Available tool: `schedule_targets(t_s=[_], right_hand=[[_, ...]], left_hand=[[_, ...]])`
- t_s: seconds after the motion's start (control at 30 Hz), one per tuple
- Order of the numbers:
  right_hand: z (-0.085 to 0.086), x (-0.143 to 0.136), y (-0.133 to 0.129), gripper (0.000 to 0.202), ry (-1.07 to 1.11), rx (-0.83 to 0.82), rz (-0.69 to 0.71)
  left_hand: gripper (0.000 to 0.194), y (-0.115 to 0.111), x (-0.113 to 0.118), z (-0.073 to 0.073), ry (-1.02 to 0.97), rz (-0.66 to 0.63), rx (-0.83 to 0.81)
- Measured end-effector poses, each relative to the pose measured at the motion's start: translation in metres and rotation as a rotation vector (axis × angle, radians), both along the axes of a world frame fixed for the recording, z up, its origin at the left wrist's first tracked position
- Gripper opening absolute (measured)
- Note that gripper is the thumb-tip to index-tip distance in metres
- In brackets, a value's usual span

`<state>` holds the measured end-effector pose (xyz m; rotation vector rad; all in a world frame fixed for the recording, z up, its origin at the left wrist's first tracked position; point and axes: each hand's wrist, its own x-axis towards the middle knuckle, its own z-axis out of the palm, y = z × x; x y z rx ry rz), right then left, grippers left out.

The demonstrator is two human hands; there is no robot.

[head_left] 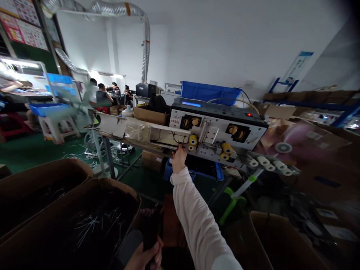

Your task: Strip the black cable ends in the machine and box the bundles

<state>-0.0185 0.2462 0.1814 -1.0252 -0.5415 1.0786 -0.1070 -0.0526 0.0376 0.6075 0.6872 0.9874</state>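
My left hand [146,257], low in the view, is closed around a bundle of dark cables [151,228] whose pinkish ends point up. My right hand [179,159], in a white sleeve, reaches out to the trough [165,137] on the front of a wire-cutting machine [216,123]. Its fingertips are closed at a thin black wire [176,135] that curves through the trough beside the yellow rollers [192,140]. The fingers partly hide the point of contact.
Large cardboard boxes [112,183] with dark cables stand at the lower left. Another open box [258,217] is at lower right. A blue bin [209,92] sits behind the machine, and a green-footed stand [233,198] holds white rollers. People sit at far benches. A fan [75,101] stands left.
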Motion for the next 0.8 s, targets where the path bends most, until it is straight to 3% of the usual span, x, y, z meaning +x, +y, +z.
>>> schedule_targets(t_s=[0.3, 0.4, 0.5, 0.57, 0.63, 0.73, 0.8], right_hand=[[0.005, 0.000, -0.004, 0.029, -0.042, 0.077, 0.000], [-0.005, -0.002, -0.032, 0.034, -0.094, 0.197, -0.018], [-0.024, 0.010, -0.077, 0.035, -0.250, 0.441, 0.022], [-0.033, 0.029, -0.111, 0.032, -0.455, 0.575, 0.177], [-0.036, 0.053, -0.141, 0.028, -0.749, 0.625, 0.513], [-0.033, 0.080, -0.174, 0.028, -1.052, 0.552, 1.066], [-0.031, 0.086, -0.187, 0.031, -1.060, 0.428, 1.269]], left_hand=[[0.041, 0.000, -0.003, -0.004, 0.016, 0.002, -0.002], [0.040, 0.001, -0.001, -0.006, 0.034, 0.056, -0.009], [0.037, 0.001, -0.006, -0.003, -0.011, 0.100, -0.046], [0.031, 0.002, -0.013, 0.004, -0.046, 0.132, -0.053], [0.026, 0.005, -0.022, 0.012, -0.042, 0.169, -0.039], [0.024, 0.013, -0.030, 0.022, 0.008, 0.238, -0.021], [0.025, 0.020, -0.027, 0.027, 0.035, 0.279, -0.045]])
